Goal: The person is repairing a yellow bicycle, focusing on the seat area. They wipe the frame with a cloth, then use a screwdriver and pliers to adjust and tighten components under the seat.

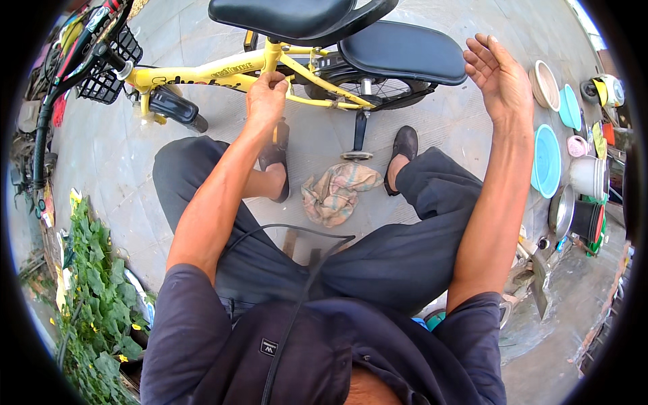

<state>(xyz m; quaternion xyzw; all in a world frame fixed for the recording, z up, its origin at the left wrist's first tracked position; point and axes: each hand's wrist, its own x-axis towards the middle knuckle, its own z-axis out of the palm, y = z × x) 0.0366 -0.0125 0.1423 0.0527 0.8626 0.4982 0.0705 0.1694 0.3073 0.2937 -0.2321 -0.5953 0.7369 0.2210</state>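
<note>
A yellow bicycle [196, 71] with a black front saddle [290, 19] and a padded black rear seat [401, 52] stands across in front of me. My left hand [265, 100] is closed in front of the yellow frame, just below the saddle. Whatever its curled fingers may hold is hidden. Off the right end of the rear seat, my right hand [501, 81] is raised with its fingers stretched and slightly cupped, nothing in it. Below the frame a crank hangs down to a pedal [356, 156]. A crumpled checked cloth [337, 194] lies on the ground between my feet.
To the right stand several basins, including a turquoise basin [546, 162], and a white bucket [588, 177]. A shovel-like blade [540, 283] lies lower right. Leafy plants [101, 290] grow at lower left. A black cord [304, 290] runs across my lap.
</note>
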